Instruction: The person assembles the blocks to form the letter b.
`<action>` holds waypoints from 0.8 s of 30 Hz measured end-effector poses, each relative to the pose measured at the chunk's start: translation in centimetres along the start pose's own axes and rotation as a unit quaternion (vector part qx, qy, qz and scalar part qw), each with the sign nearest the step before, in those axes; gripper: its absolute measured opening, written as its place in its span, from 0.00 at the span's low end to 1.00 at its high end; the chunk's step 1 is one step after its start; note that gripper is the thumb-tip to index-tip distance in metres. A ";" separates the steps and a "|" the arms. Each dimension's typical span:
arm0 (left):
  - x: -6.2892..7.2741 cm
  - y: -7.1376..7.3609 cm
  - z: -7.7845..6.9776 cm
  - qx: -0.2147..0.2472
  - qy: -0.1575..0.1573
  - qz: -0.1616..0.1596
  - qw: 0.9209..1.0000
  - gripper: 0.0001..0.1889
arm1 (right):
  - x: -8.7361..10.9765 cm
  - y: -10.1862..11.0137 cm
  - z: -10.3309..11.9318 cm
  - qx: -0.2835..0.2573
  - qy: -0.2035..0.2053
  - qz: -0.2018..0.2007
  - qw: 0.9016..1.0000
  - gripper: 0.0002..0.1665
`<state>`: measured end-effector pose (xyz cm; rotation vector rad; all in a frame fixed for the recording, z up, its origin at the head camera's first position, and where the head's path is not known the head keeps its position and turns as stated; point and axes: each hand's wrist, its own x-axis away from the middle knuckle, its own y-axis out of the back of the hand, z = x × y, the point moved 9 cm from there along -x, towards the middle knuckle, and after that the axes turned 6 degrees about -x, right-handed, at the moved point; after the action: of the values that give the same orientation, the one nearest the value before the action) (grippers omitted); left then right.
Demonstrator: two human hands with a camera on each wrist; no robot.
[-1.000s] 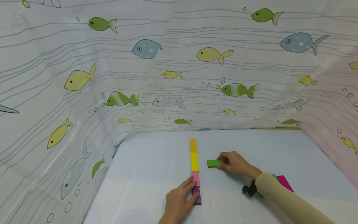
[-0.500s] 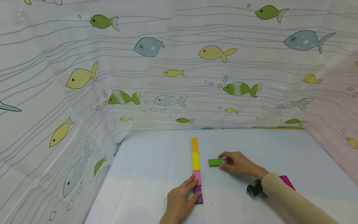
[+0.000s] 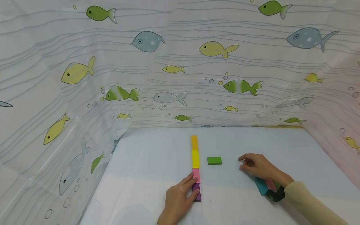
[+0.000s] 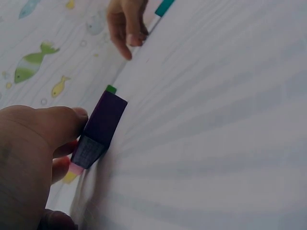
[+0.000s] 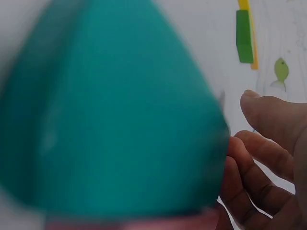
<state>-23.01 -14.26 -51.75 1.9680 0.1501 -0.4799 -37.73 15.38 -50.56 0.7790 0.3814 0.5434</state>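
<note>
In the head view a straight row runs away from me: a purple block (image 3: 196, 187), a pink block (image 3: 197, 175), a yellow block (image 3: 195, 158) and an orange block (image 3: 194, 142). My left hand (image 3: 177, 200) rests on the near end, fingertips on the pink block and thumb on the purple one. A green block (image 3: 214, 161) lies flat by itself, just right of the row. Further right, my right hand (image 3: 260, 167) hovers with loosely bent fingers and nothing between them. The left wrist view shows the purple block (image 4: 106, 115) close up beside the thumb.
Under my right wrist lie a teal block (image 3: 261, 186), a second pink block (image 3: 270, 184) and a second green block (image 3: 277, 185), partly hidden by the black wrist camera (image 3: 277, 194). A fish-patterned curtain (image 3: 168, 84) borders the white table (image 3: 146, 165).
My right hand has let go of the green block and moved right, over the other blocks. The green block lies where it was released. My left hand stays on the row.
</note>
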 end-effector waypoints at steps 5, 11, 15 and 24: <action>-0.1 0.3 0.2 -0.010 -0.001 -0.006 1.000 0.22 | 1.1 0.8 -0.9 -0.002 -0.003 -0.011 1.000 0.17; 0.0 0.1 0.3 -0.004 0.011 0.002 1.000 0.22 | 1.3 0.6 -1.7 -0.003 -0.014 -0.002 1.000 0.18; 0.1 0.0 0.2 0.000 0.011 0.004 1.000 0.21 | 1.5 0.6 -1.8 -0.012 -0.019 0.000 1.000 0.18; 0.1 -0.3 0.0 -0.005 0.010 0.004 1.000 0.22 | 2.1 1.5 -1.9 -0.016 -0.024 0.013 1.000 0.20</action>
<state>-23.04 -14.14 -52.06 1.9639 0.1575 -0.4536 -37.48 18.55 -51.01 0.7653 0.3183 0.5530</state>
